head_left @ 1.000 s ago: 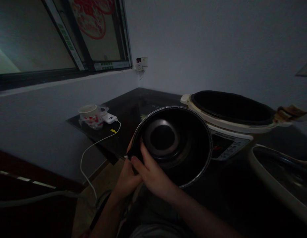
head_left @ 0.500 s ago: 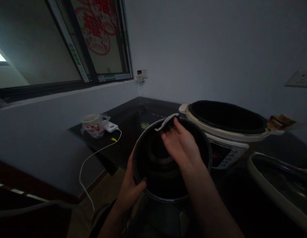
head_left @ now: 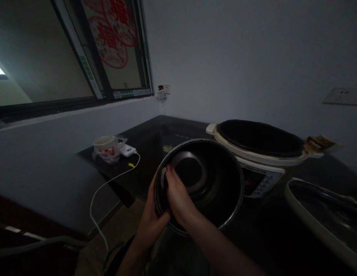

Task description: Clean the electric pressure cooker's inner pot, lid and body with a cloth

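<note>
I hold a dark round inner pot (head_left: 218,180) tilted toward me in dim light. My left hand (head_left: 151,224) grips its near-left rim from outside, the thumb hooked over the edge. Inside the pot, my right hand (head_left: 178,199) presses a small pale cloth (head_left: 163,173) against the left wall, fingers closed on it. The pot's shiny bottom ring shows just beyond my fingers.
A cream rice cooker body (head_left: 261,153) stands open behind the pot on a dark counter (head_left: 155,134). Its lid (head_left: 325,214) lies at the right. A paper cup (head_left: 105,143), a white charger (head_left: 127,150) and a white cable (head_left: 109,184) sit at the left.
My right hand with the cloth swept from the pot's far rim round to its left inner wall. The left hand kept its grip on the rim.
</note>
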Available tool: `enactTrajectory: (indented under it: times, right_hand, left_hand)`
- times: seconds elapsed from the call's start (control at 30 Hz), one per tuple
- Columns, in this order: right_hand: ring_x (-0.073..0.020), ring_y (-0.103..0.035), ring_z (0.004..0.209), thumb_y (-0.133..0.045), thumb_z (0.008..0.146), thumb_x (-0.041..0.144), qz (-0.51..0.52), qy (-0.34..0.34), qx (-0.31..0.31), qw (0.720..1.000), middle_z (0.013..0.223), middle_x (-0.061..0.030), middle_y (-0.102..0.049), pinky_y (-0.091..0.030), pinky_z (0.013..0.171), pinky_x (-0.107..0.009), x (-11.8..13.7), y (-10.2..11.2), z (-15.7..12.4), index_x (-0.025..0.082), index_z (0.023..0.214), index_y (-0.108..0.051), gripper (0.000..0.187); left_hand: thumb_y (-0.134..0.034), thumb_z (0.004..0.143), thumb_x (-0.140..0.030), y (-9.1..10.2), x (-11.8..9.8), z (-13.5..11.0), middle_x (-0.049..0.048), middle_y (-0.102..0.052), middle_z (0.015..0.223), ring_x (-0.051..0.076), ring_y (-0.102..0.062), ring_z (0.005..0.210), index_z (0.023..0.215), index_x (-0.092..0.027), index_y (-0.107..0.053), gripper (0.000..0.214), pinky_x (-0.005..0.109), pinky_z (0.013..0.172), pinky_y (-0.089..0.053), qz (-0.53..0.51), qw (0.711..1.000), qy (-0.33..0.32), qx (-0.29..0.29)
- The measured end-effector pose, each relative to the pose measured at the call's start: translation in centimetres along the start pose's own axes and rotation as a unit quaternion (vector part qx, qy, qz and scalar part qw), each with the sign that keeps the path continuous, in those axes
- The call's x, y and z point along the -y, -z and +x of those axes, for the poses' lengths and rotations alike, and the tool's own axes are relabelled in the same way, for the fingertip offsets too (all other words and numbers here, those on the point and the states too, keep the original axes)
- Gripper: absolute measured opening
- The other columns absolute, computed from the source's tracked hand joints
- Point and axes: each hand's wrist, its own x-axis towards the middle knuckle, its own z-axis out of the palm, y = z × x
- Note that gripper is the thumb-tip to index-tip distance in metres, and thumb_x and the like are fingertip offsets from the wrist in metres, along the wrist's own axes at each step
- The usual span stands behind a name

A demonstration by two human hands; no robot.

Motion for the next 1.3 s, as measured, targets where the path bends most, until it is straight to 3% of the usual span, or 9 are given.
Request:
enactTrajectory:
  times: [0.1, 0.23, 0.37, 0.5, 0.67, 0.8, 0.9, 1.1, 1.3]
  right_hand:
    - [-0.0193, -0.022, 0.145, -0.050, 0.088, 0.049, -0.065, -0.100, 0.049, 0.992, 0.152, -0.0060, -0.037, -0.008, 0.120, -0.044, -1.2, 1.6, -1.3, 0.020, 0.137, -0.050, 0.057]
    - [-0.0189, -0.029, 0.143, -0.052, 0.087, 0.045, -0.065, -0.137, 0.080, 0.985, 0.149, -0.0077, -0.042, -0.011, 0.119, -0.041, -1.1, 2.3, -2.0, 0.018, 0.132, -0.054, 0.053]
    - [-0.0194, -0.044, 0.134, -0.052, 0.087, 0.042, 0.088, -0.132, -0.006, 0.987, 0.131, -0.0047, -0.062, -0.025, 0.116, -0.040, 0.2, 0.4, -0.6, 0.021, 0.114, -0.064, 0.037]
    - [-0.0199, -0.064, 0.108, -0.038, 0.091, 0.032, 0.266, -0.127, -0.087, 0.952, 0.099, -0.0031, -0.074, -0.046, 0.100, -0.038, 3.2, -0.8, 1.9, 0.023, 0.096, -0.065, 0.029]
    - [-0.0146, -0.067, 0.081, -0.027, 0.093, 0.023, 0.388, -0.114, -0.123, 0.906, 0.081, 0.0017, -0.073, -0.051, 0.089, -0.034, 7.8, 2.6, 3.6, 0.026, 0.101, -0.063, 0.037]
    - [-0.0134, -0.067, 0.082, -0.020, 0.093, 0.018, 0.398, -0.041, -0.138, 0.906, 0.091, 0.0007, -0.074, -0.050, 0.090, -0.034, 9.1, 5.8, 3.6, 0.026, 0.107, -0.063, 0.046]
    - [-0.0142, -0.067, 0.087, -0.021, 0.094, 0.020, 0.387, -0.004, -0.141, 0.911, 0.097, 0.0008, -0.074, -0.049, 0.092, -0.037, 8.6, 5.8, 3.6, 0.027, 0.111, -0.063, 0.046]
    - [-0.0163, -0.065, 0.104, -0.036, 0.091, 0.031, 0.337, -0.055, -0.091, 0.935, 0.106, -0.0005, -0.073, -0.044, 0.102, -0.038, 4.5, 1.1, 2.6, 0.023, 0.108, -0.064, 0.034]
    - [-0.0197, -0.047, 0.132, -0.051, 0.085, 0.034, 0.053, -0.075, 0.001, 0.996, 0.132, -0.0046, -0.061, -0.026, 0.115, -0.041, -0.7, 1.2, -1.0, 0.020, 0.113, -0.066, 0.035]
  left_hand:
    - [-0.063, 0.077, -0.019, -0.2, -0.2, 0.1, 0.0095, -0.034, 0.155, 0.027, -0.030, 0.142, 0.147, -0.025, -0.028, 0.079, 0.043, 0.116, -0.027, -0.002, 1.000, 0.017, -0.006]
    - [-0.062, 0.075, -0.016, -0.2, -0.2, 0.0, 0.0096, -0.032, 0.155, 0.028, -0.028, 0.142, 0.148, -0.024, -0.028, 0.081, 0.044, 0.117, -0.025, 0.005, 1.000, 0.015, -0.012]
    - [-0.062, 0.076, -0.016, 0.0, 0.2, -0.2, 0.0076, -0.032, 0.156, 0.028, -0.027, 0.143, 0.148, -0.027, -0.028, 0.081, 0.044, 0.117, -0.024, 0.021, 1.000, 0.010, -0.007]
    - [-0.064, 0.079, -0.022, 0.1, 0.0, -0.1, 0.0058, -0.032, 0.156, 0.028, -0.027, 0.143, 0.148, -0.029, -0.027, 0.079, 0.044, 0.116, -0.026, 0.016, 1.000, -0.014, 0.007]
    - [-0.065, 0.081, -0.029, -0.3, -0.8, 0.0, 0.0047, -0.032, 0.156, 0.027, -0.028, 0.142, 0.147, -0.030, -0.029, 0.076, 0.042, 0.116, -0.027, 0.019, 1.000, -0.022, -0.007]
    - [-0.065, 0.082, -0.028, -0.4, -0.8, -0.1, 0.0041, -0.029, 0.157, 0.027, -0.027, 0.143, 0.148, -0.031, -0.027, 0.077, 0.041, 0.116, -0.028, 0.013, 1.000, -0.011, -0.008]
    - [-0.064, 0.082, -0.028, -0.3, -0.4, -0.2, 0.0048, -0.030, 0.157, 0.027, -0.027, 0.143, 0.148, -0.030, -0.027, 0.076, 0.042, 0.116, -0.029, 0.010, 1.000, -0.009, -0.014]
    - [-0.066, 0.081, -0.030, 0.1, 0.5, -0.3, 0.0065, -0.034, 0.155, 0.028, -0.029, 0.142, 0.147, -0.029, -0.029, 0.076, 0.045, 0.116, -0.027, 0.031, 0.999, -0.016, -0.010]
    - [-0.059, 0.086, -0.040, 0.1, 0.1, -0.3, 0.0051, -0.034, 0.155, 0.027, -0.023, 0.145, 0.144, -0.026, -0.038, 0.063, 0.042, 0.118, -0.022, -0.047, 0.998, 0.019, -0.030]
